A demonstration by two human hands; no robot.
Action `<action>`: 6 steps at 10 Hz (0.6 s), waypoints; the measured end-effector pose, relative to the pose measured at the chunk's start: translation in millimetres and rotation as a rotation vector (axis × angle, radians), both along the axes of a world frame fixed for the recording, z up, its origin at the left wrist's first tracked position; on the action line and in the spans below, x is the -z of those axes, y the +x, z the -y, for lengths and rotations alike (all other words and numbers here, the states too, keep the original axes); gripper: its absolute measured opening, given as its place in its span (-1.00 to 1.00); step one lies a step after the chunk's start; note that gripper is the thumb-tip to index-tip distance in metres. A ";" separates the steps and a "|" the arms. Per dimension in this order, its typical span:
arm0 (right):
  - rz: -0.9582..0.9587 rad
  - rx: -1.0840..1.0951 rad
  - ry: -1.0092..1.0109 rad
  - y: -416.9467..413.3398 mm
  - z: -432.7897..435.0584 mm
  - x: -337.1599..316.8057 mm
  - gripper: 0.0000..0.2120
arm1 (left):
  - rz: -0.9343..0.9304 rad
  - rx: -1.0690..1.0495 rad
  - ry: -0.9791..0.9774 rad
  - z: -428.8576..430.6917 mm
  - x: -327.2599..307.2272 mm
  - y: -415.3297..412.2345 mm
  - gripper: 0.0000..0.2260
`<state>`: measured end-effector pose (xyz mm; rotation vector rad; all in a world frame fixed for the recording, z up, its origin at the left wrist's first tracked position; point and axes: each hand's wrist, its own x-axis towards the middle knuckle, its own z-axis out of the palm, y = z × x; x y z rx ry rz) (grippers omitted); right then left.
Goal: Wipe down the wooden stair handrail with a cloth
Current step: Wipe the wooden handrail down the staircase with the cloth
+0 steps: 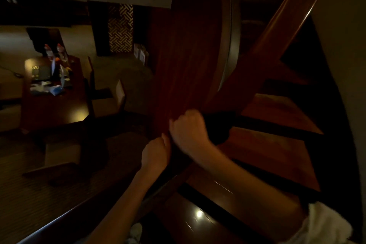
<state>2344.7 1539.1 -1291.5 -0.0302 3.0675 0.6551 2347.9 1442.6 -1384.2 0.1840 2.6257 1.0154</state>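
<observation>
2 bottles [61,52] on a dark wooden table [59,109] at left, chair [118,95] just beside, lattice panel [120,29] beyond

The dark wooden surface [59,109] stands on the striped floor [39,194]. Two bottles [48,52] stand at its far edge. A dark tray [42,73] lies just nearer than them, and a white wad [39,86] and a blue packet [57,89] lie side by side towards the middle. A chair [117,98] stands on the floor beside its right edge.

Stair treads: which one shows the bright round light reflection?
The nearest tread, at the frame's bottom centre; the farther treads look dull, without that spot.
</observation>
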 end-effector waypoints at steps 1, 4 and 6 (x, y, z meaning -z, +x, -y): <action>0.112 -0.104 -0.163 22.0 29.9 15.6 -0.55 | 0.028 0.000 0.079 2.8 2.3 0.8 -0.72; -0.366 0.270 -0.071 -42.1 -97.1 -68.2 -0.50 | 0.102 -0.041 0.076 3.8 -9.5 1.1 -0.53; -0.268 -0.047 -0.110 19.7 -6.0 33.0 -0.62 | 0.051 0.033 0.084 6.1 -3.6 0.4 -0.71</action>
